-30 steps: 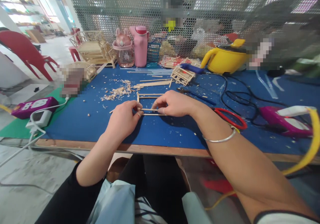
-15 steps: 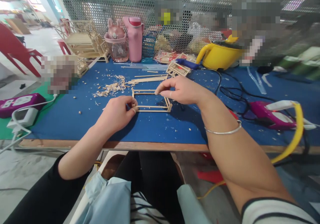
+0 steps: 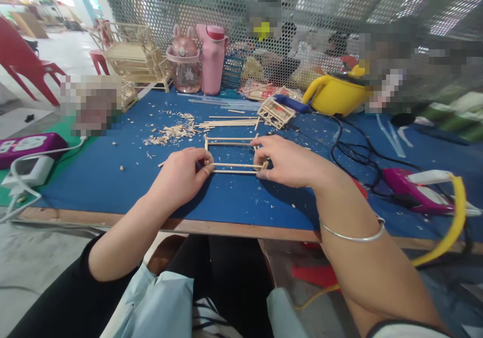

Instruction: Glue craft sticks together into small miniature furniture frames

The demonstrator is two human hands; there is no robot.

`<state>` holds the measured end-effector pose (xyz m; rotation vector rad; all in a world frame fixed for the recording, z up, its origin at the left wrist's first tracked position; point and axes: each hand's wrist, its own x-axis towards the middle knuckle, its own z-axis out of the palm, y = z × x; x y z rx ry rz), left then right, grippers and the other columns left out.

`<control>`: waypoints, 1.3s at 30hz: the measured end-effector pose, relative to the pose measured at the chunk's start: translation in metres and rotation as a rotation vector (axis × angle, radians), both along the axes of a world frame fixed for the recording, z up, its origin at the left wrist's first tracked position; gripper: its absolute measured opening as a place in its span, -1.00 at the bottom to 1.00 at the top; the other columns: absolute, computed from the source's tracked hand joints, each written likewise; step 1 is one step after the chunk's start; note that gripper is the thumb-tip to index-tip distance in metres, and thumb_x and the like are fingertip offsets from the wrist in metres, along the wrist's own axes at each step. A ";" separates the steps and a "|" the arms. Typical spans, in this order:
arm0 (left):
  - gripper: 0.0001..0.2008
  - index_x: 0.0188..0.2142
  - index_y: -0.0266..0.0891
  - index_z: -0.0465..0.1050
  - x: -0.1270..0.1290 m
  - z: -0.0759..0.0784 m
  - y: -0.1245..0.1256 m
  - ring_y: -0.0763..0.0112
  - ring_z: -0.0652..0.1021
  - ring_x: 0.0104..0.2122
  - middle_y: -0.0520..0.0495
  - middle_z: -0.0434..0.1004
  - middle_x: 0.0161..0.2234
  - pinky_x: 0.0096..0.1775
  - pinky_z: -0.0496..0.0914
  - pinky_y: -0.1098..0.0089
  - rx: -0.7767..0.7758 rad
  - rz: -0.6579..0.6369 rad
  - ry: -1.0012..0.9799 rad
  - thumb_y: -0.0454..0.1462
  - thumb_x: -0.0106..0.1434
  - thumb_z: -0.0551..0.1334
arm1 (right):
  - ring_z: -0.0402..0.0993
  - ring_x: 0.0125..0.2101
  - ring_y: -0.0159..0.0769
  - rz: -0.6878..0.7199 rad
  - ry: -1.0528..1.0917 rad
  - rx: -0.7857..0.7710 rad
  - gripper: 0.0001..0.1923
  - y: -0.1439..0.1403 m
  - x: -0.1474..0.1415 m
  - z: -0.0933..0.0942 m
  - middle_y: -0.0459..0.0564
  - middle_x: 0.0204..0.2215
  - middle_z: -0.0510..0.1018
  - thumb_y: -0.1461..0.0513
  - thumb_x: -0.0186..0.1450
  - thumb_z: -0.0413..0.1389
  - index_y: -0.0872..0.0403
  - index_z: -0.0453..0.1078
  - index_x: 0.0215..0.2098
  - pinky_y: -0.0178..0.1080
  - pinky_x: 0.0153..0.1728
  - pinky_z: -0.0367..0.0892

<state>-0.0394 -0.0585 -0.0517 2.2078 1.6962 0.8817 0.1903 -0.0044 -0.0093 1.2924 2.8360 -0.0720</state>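
Note:
A small rectangular frame of thin wooden sticks (image 3: pixel 236 166) rests on the blue tabletop in front of me. My left hand (image 3: pixel 188 169) pinches its near left corner between thumb and fingers. At the right end, my right hand (image 3: pixel 281 159) grips the near corner, its index finger reaching along the side toward the far corner. Parts of both end pieces are hidden by my fingers. Just beyond the frame lie several loose sticks (image 3: pixel 230 123) and a pile of wood scraps (image 3: pixel 173 131). Behind them sits a small slatted stick piece (image 3: pixel 276 112).
A purple-and-white glue gun (image 3: pixel 415 189) with a yellow strap and black cords lies to the right. A yellow pot (image 3: pixel 337 94), a pink bottle (image 3: pixel 213 61) and a clear rabbit-eared cup (image 3: pixel 184 69) line the back. Stick-built furniture (image 3: pixel 132 54) stands back left; a purple power strip (image 3: pixel 33 148) at left.
My right hand has moved down from above the frame's far right side to its near right corner and closed on it. My left hand stays at the left corner. The view shifted slightly.

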 end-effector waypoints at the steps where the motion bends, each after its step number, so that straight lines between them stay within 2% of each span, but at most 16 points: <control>1: -0.88 -0.39 -0.18 0.46 0.000 0.000 0.000 0.37 0.47 -0.39 0.01 0.52 -0.38 -0.31 0.29 0.40 -0.001 -0.001 -0.001 -0.25 0.16 0.14 | 0.24 0.05 -0.06 0.005 0.009 -0.007 -0.93 0.001 0.000 0.000 0.07 0.02 0.37 0.23 0.08 0.19 0.08 0.43 -0.49 -0.13 -0.02 0.18; 6: -0.88 -0.37 -0.17 0.44 0.000 -0.001 0.000 0.38 0.46 -0.39 0.00 0.51 -0.37 -0.31 0.29 0.41 0.013 -0.031 -0.001 -0.27 0.18 0.13 | 0.39 -0.17 -0.22 -0.017 0.032 -0.061 -0.89 0.001 -0.003 0.001 0.00 -0.15 0.46 0.26 0.04 0.22 0.10 0.37 -0.52 -0.27 -0.21 0.23; 14: -0.85 -0.27 -0.18 0.44 -0.001 -0.005 0.002 0.36 0.46 -0.37 -0.04 0.49 -0.33 -0.30 0.31 0.39 0.024 -0.054 0.035 -0.27 0.19 0.12 | 0.34 -0.48 -0.41 -0.084 0.036 -0.167 -0.88 -0.004 -0.010 0.007 -0.12 -0.51 0.48 0.28 0.06 0.20 0.09 0.32 -0.56 -0.35 -0.44 0.14; 17: -0.85 -0.29 -0.18 0.44 -0.001 -0.004 0.002 0.36 0.46 -0.37 -0.04 0.48 -0.33 -0.30 0.31 0.38 0.031 -0.056 0.053 -0.27 0.20 0.11 | 0.36 -0.46 -0.40 -0.084 0.049 -0.179 -0.91 -0.005 -0.011 0.007 -0.12 -0.48 0.50 0.26 0.05 0.21 0.08 0.37 -0.51 -0.35 -0.43 0.15; 20: -0.85 -0.29 -0.18 0.44 -0.001 -0.004 0.001 0.35 0.46 -0.36 -0.04 0.48 -0.33 -0.29 0.32 0.38 0.013 -0.050 0.048 -0.25 0.20 0.12 | 0.39 -0.41 -0.36 -0.086 0.056 -0.178 -0.84 -0.005 -0.012 0.007 -0.09 -0.39 0.53 0.19 0.03 0.23 0.07 0.42 -0.42 -0.33 -0.39 0.18; 23: -0.84 -0.24 -0.16 0.44 -0.002 -0.005 0.001 0.34 0.47 -0.34 -0.03 0.49 -0.30 -0.27 0.33 0.36 -0.001 -0.041 0.025 -0.24 0.17 0.18 | 0.40 -0.37 -0.32 -0.067 0.077 -0.151 -0.84 -0.005 -0.012 0.006 -0.05 -0.33 0.54 0.15 0.11 0.18 0.06 0.44 -0.38 -0.31 -0.35 0.20; 25: -0.82 -0.22 -0.16 0.44 -0.003 -0.005 0.001 0.34 0.48 -0.34 -0.02 0.49 -0.30 -0.27 0.34 0.36 -0.005 -0.036 0.012 -0.26 0.15 0.19 | 0.40 -0.27 -0.26 -0.049 0.098 -0.074 -0.87 -0.005 -0.013 0.004 -0.02 -0.27 0.54 0.18 0.17 0.12 0.06 0.47 -0.40 -0.27 -0.26 0.20; 28: -0.82 -0.21 -0.16 0.43 -0.002 -0.006 0.000 0.35 0.49 -0.33 -0.02 0.51 -0.31 -0.25 0.35 0.36 -0.004 -0.036 -0.005 -0.29 0.17 0.17 | 0.35 -0.13 -0.15 -0.079 0.130 0.130 -0.83 -0.003 -0.019 -0.001 0.02 -0.18 0.52 0.19 0.21 0.07 0.04 0.50 -0.40 -0.18 -0.15 0.17; 30: -0.79 -0.17 -0.16 0.42 -0.002 -0.006 0.000 0.34 0.50 -0.32 -0.03 0.51 -0.31 -0.23 0.36 0.35 -0.002 -0.033 -0.018 -0.30 0.17 0.16 | 0.36 -0.15 -0.15 -0.078 0.138 0.208 -0.77 -0.002 -0.025 -0.004 0.04 -0.22 0.54 0.17 0.26 0.02 0.05 0.51 -0.34 -0.17 -0.15 0.17; 35: -0.66 -0.05 -0.16 0.33 0.000 -0.006 -0.001 0.35 0.51 -0.35 -0.02 0.51 -0.29 -0.26 0.37 0.34 -0.015 0.038 -0.031 -0.30 0.15 0.17 | 0.45 -0.25 -0.20 -0.024 -0.014 0.152 -0.74 0.000 -0.046 -0.008 0.07 -0.34 0.59 0.16 0.26 0.01 0.08 0.52 -0.35 -0.21 -0.23 0.20; 39: -0.74 -0.12 -0.18 0.38 0.000 -0.006 0.000 0.33 0.50 -0.30 -0.03 0.51 -0.32 -0.20 0.37 0.33 0.010 0.023 -0.021 -0.31 0.16 0.16 | 0.47 -0.25 -0.17 0.001 -0.065 0.160 -0.80 -0.002 -0.051 -0.005 0.06 -0.33 0.60 0.19 0.22 0.06 0.06 0.52 -0.38 -0.16 -0.21 0.20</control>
